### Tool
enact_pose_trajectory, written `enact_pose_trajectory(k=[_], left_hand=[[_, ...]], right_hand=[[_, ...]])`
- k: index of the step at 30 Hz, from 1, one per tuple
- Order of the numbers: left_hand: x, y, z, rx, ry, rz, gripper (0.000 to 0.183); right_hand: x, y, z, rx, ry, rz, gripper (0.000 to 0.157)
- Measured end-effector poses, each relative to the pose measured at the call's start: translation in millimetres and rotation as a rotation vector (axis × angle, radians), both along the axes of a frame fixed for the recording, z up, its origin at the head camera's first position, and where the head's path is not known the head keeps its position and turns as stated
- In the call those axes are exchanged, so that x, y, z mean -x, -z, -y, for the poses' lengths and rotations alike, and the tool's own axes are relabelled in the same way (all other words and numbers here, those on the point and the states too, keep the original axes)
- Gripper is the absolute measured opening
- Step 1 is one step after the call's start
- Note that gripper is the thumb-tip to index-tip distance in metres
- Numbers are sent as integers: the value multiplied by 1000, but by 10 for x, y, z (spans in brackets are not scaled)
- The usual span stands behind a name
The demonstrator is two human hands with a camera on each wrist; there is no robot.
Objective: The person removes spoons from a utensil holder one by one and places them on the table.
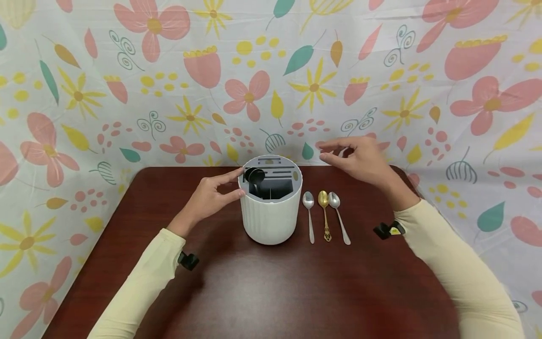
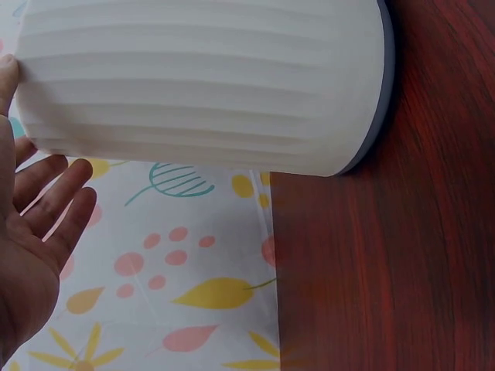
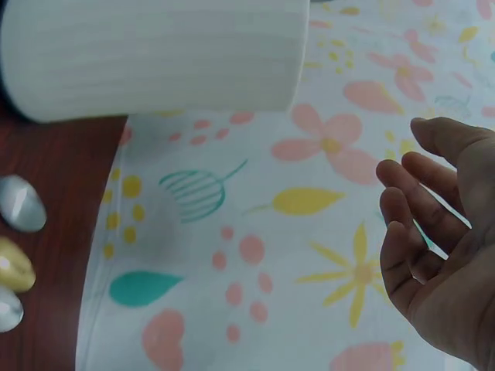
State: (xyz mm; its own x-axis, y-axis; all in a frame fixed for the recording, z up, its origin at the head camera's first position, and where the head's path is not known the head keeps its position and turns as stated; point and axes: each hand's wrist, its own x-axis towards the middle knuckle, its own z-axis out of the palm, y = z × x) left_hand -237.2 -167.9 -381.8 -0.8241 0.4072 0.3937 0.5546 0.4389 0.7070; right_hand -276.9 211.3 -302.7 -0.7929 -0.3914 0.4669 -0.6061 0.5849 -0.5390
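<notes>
At the left, the left hand [image 1: 209, 195] rested loosely spread against the white holder [image 1: 271, 221], thumb and a fingertip at its upper edge. Black utensils [image 1: 256, 175] stood in the holder's left side. Just right of it on the counter [image 1: 254, 292] lay a silver spoon [image 1: 309, 207], a gold spoon [image 1: 324, 207] and a second silver spoon [image 1: 336, 203], handles toward the person, the last slanting rightward. The right hand [image 1: 357, 157], empty, fingers loosely bent, hung raised past the bowls, nearer the spoons; the holder stood between them and the left.
</notes>
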Motion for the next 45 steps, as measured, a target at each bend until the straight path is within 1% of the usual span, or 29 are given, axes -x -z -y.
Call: enact_pose_trajectory(k=[3,7,9,12,16,19,22,27,31,32,38,45], left_hand=[[36,52,3,0,-3,1,56],[-68,-74,-36,-1,-11,11,55],[-101,-113,-39,-1,-10,6,55],[-118,-137,-39,-1,-8,5,55],[-110,-130,-44,-6,-6,8,56],[-107,-123,-47,-11,-5,10,56],[-106,-120,-48,-13,-4,11,56],[-113,-121,-47,-19,0,6,56],[-120,-123,-55,-21,2,9,55],[-121,-123,-56,-18,1,11,55],[-127,-126,-52,-12,-5,16,55],[-129,-138,-50,-7,-4,5,54]], right_hand=[[-6,-27,109,19,-19,16,18],[-2,-77,274,37,-60,20,18],[-16,-114,368,47,-80,24,18],[-108,-215,526,68,-122,32,19],[-234,-323,707,96,-178,23,20],[-262,-329,794,117,-210,14,20],[-271,-305,864,137,-238,15,20],[-255,-238,970,172,-275,55,19],[-218,-149,1019,175,-287,74,19],[-187,-104,1024,177,-289,75,20],[-11,150,1041,171,-283,68,22],[-21,221,1106,119,-265,44,30]])
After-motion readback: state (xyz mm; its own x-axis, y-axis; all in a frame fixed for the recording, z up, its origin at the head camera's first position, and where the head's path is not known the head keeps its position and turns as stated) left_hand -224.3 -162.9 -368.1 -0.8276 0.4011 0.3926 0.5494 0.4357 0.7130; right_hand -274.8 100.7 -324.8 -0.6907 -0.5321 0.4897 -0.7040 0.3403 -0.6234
